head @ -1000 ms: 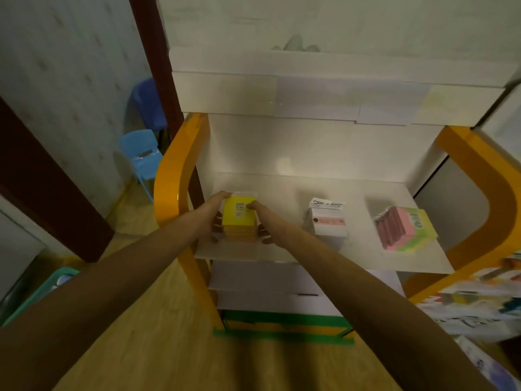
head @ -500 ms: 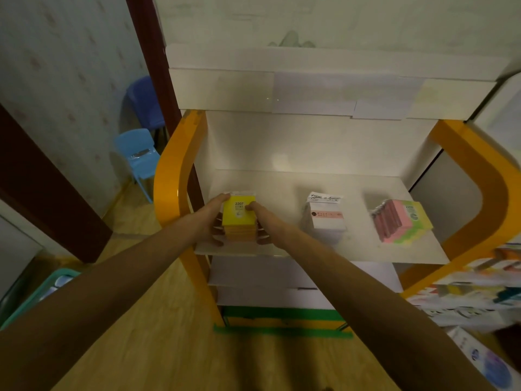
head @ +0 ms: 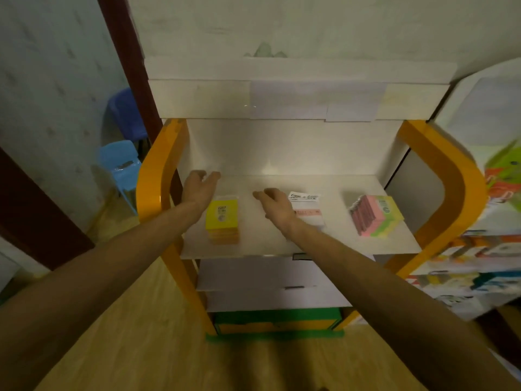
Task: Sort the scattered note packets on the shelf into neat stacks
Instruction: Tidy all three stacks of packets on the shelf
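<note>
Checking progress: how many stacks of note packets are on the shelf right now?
3. Yellow stack at the left, white stack in the middle partly behind the right hand, pink-green stack at the right.

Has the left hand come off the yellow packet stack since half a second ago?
Yes. The left hand has let go of the yellow stack and moved toward the back of the shelf, now open beside the orange side frame.

A light blue plastic child's chair (head: pixel 119 167) stood at nine o'clock, a darker blue chair (head: pixel 127 114) behind it, on pale wooden flooring (head: pixel 135 334).
</note>
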